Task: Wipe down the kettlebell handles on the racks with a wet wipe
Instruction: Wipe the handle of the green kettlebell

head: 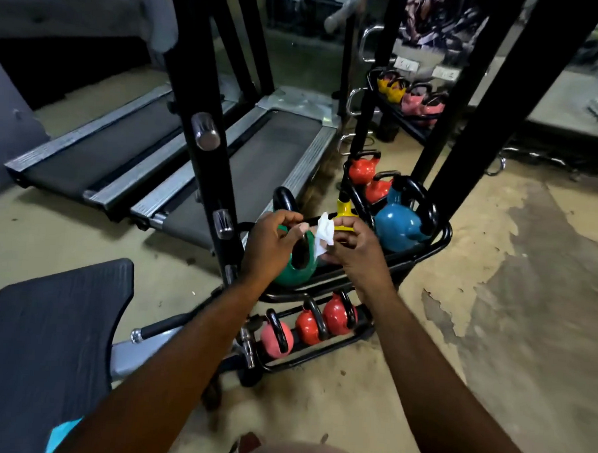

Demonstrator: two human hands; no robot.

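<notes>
Stretching across the whole view, the floor [493, 303] is worn, with patchy, peeling paint on the right. Two treadmills [267, 146] lie side by side at the upper left, and a black padded bench [46, 335] fills the lower left corner. A black post [205, 136] stands upright just left of the rack [426, 252], which is a low black frame with two shelves in the middle of the view.

On the upper shelf sit a blue kettlebell [398, 227] at the right, a green kettlebell [295, 272] at the left, a yellow kettlebell [346, 211] between them, and red ones behind. The lower shelf holds two red kettlebells [336, 315] and a pink kettlebell [275, 338] in a row, all with black handles.

Both arms reach forward over the upper shelf. The left hand [272, 245] is in front of the green kettlebell with its fingers curled and its thumb pointing at the wipe; whether it grips anything cannot be told. The right hand [355, 249] pinches the white wipe [324, 232] between thumb and fingertips. The crumpled wipe hangs between the two hands, above the green kettlebell and just in front of the yellow one.
</notes>
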